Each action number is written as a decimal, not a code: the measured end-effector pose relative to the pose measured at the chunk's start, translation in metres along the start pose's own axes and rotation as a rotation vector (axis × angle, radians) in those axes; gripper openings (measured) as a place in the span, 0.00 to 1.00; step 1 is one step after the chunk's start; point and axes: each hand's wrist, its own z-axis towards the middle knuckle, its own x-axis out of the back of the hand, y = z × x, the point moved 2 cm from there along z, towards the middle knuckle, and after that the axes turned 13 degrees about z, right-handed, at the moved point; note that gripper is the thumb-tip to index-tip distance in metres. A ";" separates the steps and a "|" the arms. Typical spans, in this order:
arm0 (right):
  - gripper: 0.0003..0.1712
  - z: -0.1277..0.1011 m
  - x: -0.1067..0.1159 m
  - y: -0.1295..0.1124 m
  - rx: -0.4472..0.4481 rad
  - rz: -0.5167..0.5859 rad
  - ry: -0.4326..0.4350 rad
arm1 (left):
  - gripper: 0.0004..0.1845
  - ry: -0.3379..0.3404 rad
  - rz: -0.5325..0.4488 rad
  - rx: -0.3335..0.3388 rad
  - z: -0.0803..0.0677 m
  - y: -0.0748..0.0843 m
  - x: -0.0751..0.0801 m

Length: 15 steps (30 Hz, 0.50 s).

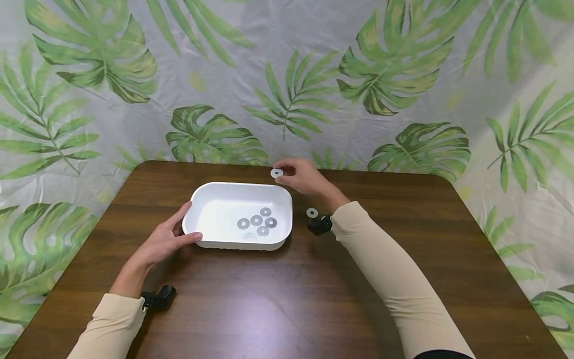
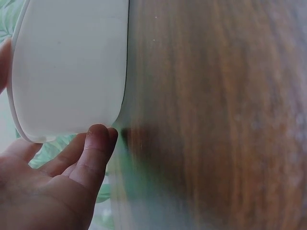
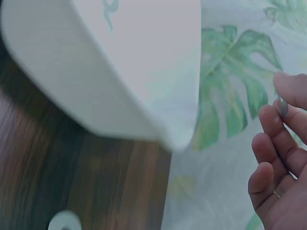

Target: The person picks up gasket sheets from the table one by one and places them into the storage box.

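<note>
Dark brown wood is seen across the table (image 1: 278,299), and at the left the left hand (image 1: 163,242) is laid against the near left corner of the white tray (image 1: 211,192), fingers spread along its wall, thumb pressed to the near side. Five washers (image 1: 257,222) are gathered on the tray's floor. Just past the tray's far right corner, a single washer (image 1: 276,173) is pinched at the fingertips of the right hand (image 1: 305,178). Another loose washer (image 1: 312,213) is left lying on the table to the tray's right.
</note>
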 end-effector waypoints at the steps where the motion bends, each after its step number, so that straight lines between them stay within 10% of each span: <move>1: 0.23 0.002 -0.003 -0.003 0.001 0.003 -0.003 | 0.52 0.000 -0.003 -0.002 0.000 0.000 0.000; 15: 0.20 0.015 -0.045 -0.023 0.061 0.077 -0.069 | 0.52 0.005 -0.014 -0.008 0.001 -0.001 0.000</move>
